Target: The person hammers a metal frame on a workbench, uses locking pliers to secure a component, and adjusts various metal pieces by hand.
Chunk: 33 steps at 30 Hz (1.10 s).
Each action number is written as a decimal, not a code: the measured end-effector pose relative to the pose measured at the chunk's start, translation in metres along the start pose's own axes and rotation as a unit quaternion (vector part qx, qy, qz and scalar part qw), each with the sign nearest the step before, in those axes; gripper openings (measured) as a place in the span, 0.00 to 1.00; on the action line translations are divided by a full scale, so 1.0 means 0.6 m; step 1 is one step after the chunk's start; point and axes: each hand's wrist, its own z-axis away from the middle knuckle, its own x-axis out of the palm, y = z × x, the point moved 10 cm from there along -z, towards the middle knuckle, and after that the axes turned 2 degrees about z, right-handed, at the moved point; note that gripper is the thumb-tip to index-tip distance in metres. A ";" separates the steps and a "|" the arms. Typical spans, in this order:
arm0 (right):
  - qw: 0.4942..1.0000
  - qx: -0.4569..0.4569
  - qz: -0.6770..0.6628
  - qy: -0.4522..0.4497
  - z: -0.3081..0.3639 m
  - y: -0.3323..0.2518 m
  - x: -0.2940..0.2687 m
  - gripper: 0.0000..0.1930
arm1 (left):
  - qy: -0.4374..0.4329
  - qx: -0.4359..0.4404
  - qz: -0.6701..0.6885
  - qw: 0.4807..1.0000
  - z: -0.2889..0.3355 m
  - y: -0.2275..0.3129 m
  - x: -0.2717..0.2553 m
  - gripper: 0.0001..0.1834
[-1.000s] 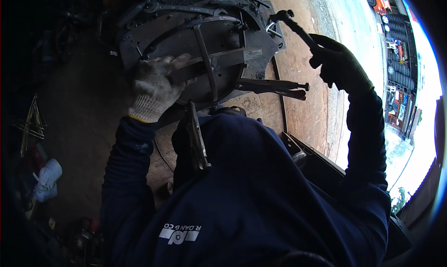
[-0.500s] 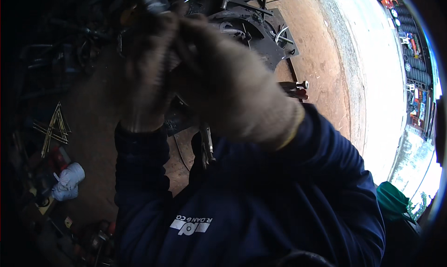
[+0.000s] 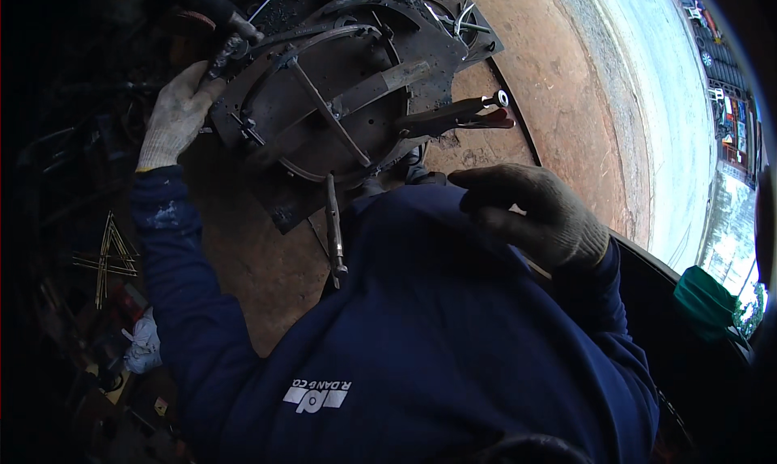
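Left hand [image 3: 176,116] grips the metal frame's [image 3: 332,100] left edge — nearer; right hand [image 3: 530,213] loosely curled, empty, at the chest; frame ahead.

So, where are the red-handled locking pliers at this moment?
In the head view, the red-handled locking pliers are clamped on the right edge of the round metal frame, above the gloved right hand, which is apart from them.

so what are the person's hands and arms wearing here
Both hands wear knitted work gloves with ribbed cuffs: the left hand in off-white, the right hand in a greyer, dirtier-looking knit. Both arms are in long dark navy sleeves of a sweatshirt with a white printed logo on the chest.
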 end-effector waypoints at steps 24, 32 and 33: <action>0.948 -0.025 -0.235 0.214 -0.132 0.198 -0.155 0.22 | 0.144 -0.070 0.320 0.934 0.148 -0.014 -0.028 0.14; 0.981 -0.042 -0.146 0.118 -0.249 0.200 -0.147 0.22 | 0.220 -0.230 0.401 0.859 0.269 -0.125 0.113 0.20; 0.987 -0.026 -0.116 0.103 -0.263 0.206 -0.142 0.22 | 0.207 -0.243 0.396 0.861 0.277 -0.128 0.128 0.20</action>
